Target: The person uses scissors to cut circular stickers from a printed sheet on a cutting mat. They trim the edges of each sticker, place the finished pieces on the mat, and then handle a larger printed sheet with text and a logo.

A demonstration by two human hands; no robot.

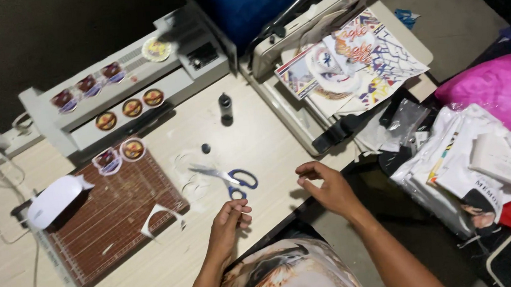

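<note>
My left hand (228, 223) hovers over the table's front edge with its fingers curled together; nothing shows in it. My right hand (327, 186) is a little to the right, past the table's corner, fingers bent and apart, holding nothing. Blue-handled scissors (229, 178) lie on the pale wooden table (261, 137) just beyond my left hand. A brown cutting mat (114, 217) with a white paper scrap (162, 218) lies to the left.
A grey laminating machine (122, 93) with several round stickers stands at the back. A small black bottle (225, 105) and its cap (206, 148) sit mid-table. Printed sheets (353, 61) lie on a paper cutter at right. Bags and a pink bundle (497, 88) fill the right side.
</note>
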